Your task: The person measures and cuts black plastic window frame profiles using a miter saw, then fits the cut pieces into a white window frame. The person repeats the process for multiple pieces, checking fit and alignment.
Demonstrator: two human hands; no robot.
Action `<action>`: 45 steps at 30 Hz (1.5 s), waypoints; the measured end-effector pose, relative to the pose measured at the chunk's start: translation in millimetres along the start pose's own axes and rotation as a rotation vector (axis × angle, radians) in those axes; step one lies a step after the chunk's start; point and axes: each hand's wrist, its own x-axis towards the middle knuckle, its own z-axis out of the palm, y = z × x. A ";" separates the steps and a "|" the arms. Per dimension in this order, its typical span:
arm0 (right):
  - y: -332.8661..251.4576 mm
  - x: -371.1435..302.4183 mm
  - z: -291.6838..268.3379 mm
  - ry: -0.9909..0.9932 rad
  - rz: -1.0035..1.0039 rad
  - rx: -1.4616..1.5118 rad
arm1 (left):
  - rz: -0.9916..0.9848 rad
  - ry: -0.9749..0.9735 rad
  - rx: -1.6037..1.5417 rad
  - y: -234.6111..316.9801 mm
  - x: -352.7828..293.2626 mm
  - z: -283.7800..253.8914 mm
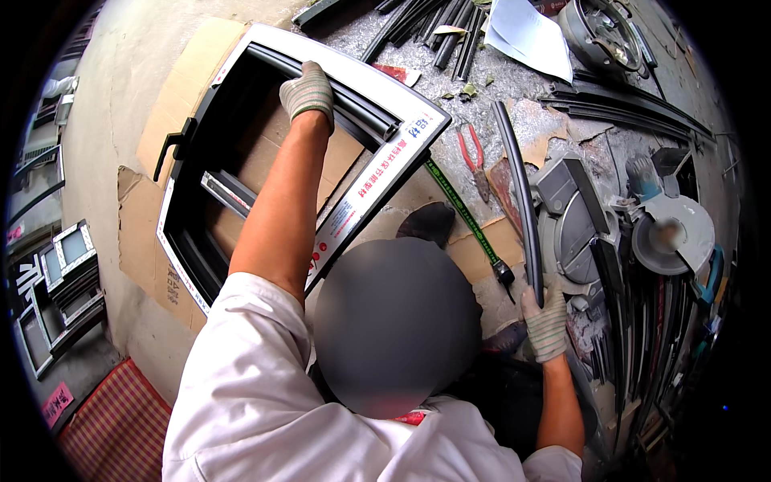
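Note:
A window frame (434,119), white-filmed outside and black inside, lies tilted at the left. My gloved left hand (307,95) is closed over the black rail along its far inner side; the fingertips are partly hidden. A black handle (173,147) sticks out from the frame's left edge. On the right, my gloved right hand (548,323) is closed round the near end of a long dark grey strip (518,181), which points away from me. Between the hands lie red-handled pliers (472,161) and a green-and-black tape or ruler (464,210).
Cardboard (152,241) lies under and beside the frame. A cutting saw with a round blade (666,238) stands at the right, near many dark profiles (618,321). White paper (528,36) and a metal pot (602,36) are at the far right. Small frames (68,265) stand left.

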 end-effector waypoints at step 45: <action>6.9 6.6 5.1 0.136 -0.130 -0.309 | -0.004 -0.042 -0.149 -21.6 20.4 4.6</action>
